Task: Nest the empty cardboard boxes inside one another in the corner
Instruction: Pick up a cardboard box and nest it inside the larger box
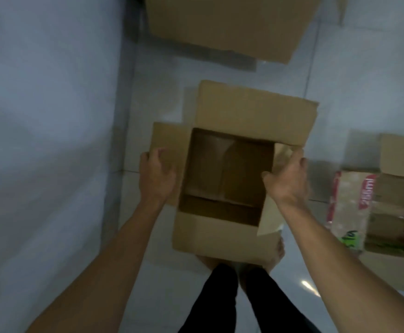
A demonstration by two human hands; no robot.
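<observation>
An open brown cardboard box (253, 111) is held in front of me above the pale floor, its flaps spread and its inside empty. My left hand (156, 175) grips the left flap, fingers curled over its edge. My right hand (288, 175) grips the right flap, thumb at the inner side. A larger cardboard box (225, 25) stands at the top of the view by the wall. A third open box (398, 212) with red and green print lies at the right edge.
A grey-white wall (47, 140) runs down the left side and meets the tiled floor (340, 80). My legs in dark trousers (222, 301) and bare feet show below the held box.
</observation>
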